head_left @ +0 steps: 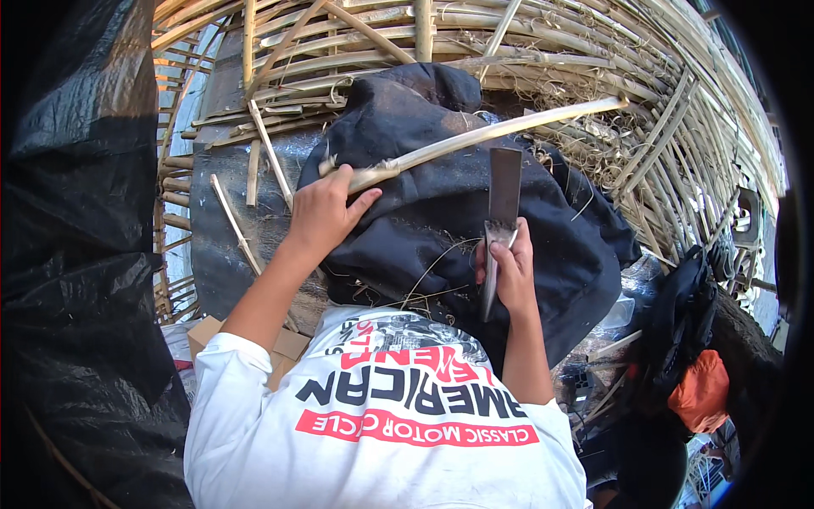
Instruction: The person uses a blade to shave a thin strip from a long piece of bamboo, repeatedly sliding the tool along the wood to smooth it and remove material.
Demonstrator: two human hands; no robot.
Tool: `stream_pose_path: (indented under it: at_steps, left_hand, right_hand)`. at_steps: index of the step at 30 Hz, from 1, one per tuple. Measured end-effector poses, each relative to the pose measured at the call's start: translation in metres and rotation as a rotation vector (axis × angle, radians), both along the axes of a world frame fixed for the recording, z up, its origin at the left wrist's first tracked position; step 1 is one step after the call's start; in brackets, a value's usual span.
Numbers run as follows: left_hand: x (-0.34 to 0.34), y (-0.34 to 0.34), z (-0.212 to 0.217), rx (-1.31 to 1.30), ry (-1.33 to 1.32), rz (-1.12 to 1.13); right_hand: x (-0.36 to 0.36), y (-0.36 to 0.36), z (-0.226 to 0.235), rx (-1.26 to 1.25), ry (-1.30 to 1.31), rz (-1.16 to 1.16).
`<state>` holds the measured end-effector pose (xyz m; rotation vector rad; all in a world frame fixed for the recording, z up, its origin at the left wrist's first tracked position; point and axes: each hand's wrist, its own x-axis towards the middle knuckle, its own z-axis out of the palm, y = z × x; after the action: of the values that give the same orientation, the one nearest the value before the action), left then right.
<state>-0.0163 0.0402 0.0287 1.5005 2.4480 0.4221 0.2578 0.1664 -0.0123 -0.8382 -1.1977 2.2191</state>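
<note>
A pale bamboo pole (509, 127) slants from my left hand up to the far right, across the black cloth (543, 280) spread in front of me. My left hand (326, 208) is closed about its near end, the thumb lying along the lower side; part of the grip is hidden. In my right hand (510, 265) is a machete (504, 187) with a broad, blunt-ended dark blade. The fingers wrap its handle and the blade points away from me, just below the pole and apart from it. Thin shavings (437, 267) lie on the cloth.
Long split bamboo strips (543, 34) are stacked along the far side, with curled shavings (585, 144) at the right. Loose sticks (233, 220) lie at the left. A dark plastic sheet (85, 229) hangs at far left; an orange bag (700, 392) is at lower right.
</note>
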Motion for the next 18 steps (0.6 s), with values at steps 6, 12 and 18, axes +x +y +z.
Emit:
stream_pose_path:
  at_steps: [6,12,18]
  left_hand:
    - [0.015,0.004,-0.013,-0.032,-0.028,0.068]
    - [0.015,0.003,-0.025,0.069,0.007,0.032]
    - [0.013,0.003,-0.027,0.058,-0.027,0.033]
  right_hand:
    - [-0.041,0.009,0.007,0.159,-0.187,0.021]
    - [-0.086,-0.003,0.005,0.378,-0.378,0.010]
    - [-0.093,-0.010,-0.001,0.444,-0.385,0.195]
